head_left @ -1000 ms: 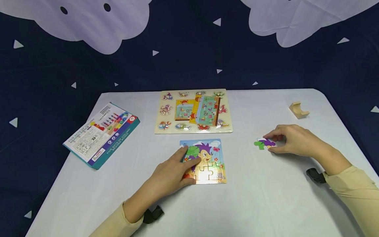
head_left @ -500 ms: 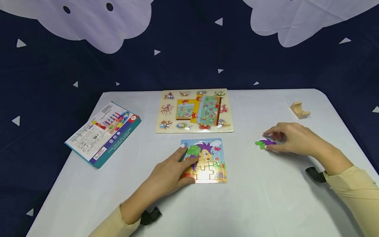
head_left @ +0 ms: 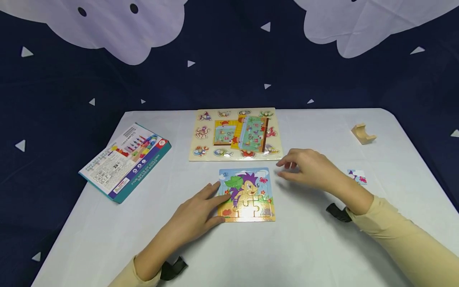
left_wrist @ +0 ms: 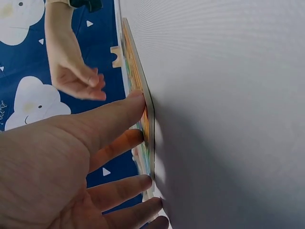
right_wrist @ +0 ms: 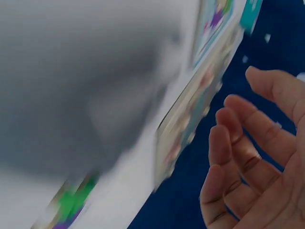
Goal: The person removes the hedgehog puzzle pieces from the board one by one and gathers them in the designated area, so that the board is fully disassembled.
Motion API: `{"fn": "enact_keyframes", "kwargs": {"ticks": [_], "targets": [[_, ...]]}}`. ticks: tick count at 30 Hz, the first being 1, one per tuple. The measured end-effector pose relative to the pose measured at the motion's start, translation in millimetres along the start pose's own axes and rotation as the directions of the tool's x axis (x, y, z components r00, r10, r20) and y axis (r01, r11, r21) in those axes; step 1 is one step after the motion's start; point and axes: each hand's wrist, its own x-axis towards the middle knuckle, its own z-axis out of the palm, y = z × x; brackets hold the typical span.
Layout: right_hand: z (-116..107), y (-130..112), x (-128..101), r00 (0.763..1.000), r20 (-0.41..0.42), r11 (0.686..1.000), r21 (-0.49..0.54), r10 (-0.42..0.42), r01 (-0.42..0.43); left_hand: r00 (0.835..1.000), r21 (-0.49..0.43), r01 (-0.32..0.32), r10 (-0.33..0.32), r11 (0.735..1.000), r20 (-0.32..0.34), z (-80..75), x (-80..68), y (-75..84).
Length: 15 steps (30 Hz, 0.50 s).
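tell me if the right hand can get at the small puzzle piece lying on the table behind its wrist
Probably yes. The right hand hangs open above the table, holding nothing, and the small puzzle piece lies alone on bare tabletop to the right of its wrist, with nothing between them.

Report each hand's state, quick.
Left hand: open, straight fingers resting against the hedgehog puzzle.
Right hand: open, fingers relaxed, holding nothing, above the table.
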Motion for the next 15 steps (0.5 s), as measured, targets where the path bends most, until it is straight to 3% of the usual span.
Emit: {"fn": "enact_keyframes", "kwargs": {"ticks": [7,15], "targets": [[24,-40,25,0.996,0.079,0.993,0.115,-0.029,0.020,1.000,0.006,0.002,-0.002,1.000,0.016,-0.3,-0.7,-0.1],[41,-63,42,0.986,0.149,0.975,0.220,-0.069,0.035,1.000,0.011,-0.002,0.002,1.000,0.012,-0.5,-0.6,-0.8]]}}
